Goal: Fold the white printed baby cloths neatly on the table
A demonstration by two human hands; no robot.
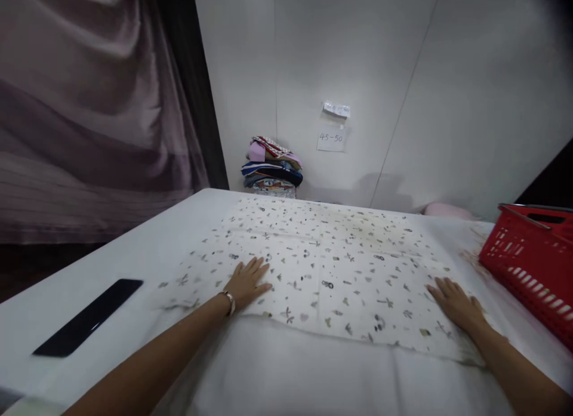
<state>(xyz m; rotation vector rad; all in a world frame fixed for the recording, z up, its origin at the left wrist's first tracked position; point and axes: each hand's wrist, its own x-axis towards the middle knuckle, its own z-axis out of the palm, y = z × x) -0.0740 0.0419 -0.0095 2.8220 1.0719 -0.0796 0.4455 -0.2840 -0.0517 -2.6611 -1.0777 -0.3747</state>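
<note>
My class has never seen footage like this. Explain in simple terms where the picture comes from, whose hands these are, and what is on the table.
There is no machine here: a person works with two bare hands. The single picture comes from a camera worn on that person's head, looking forward and down.

On the white table lies a white cloth with small printed motifs. The left hand, with a bracelet at its wrist, and the right hand rest open on it, gripping nothing. A dark, flat, oblong object lies at the left, and a red basket stands at the right.
</note>
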